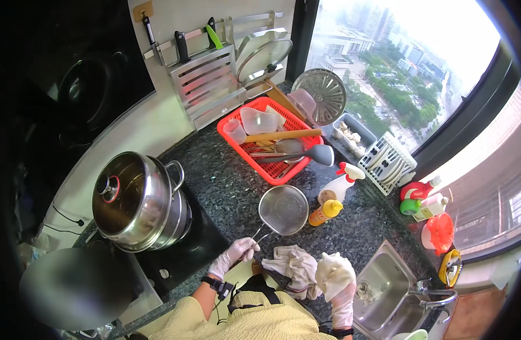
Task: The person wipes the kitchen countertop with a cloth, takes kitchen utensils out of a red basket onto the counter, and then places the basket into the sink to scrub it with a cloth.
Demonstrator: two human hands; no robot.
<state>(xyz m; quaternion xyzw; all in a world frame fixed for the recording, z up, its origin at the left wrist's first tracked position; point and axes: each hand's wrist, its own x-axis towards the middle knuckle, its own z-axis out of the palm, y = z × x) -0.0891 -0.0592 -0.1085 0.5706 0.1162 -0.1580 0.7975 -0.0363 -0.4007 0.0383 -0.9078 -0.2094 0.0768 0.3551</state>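
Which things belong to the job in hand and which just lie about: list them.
Seemingly in the job:
strainer, held in the left hand
white cloth, over the right hand

Apparently just lying about:
pot
red basket
spray bottle
yellow bottle

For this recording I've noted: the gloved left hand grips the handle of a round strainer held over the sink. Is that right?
Not quite: in the head view, the strainer is over the dark countertop, not the sink. The gloved left hand does grip its handle.
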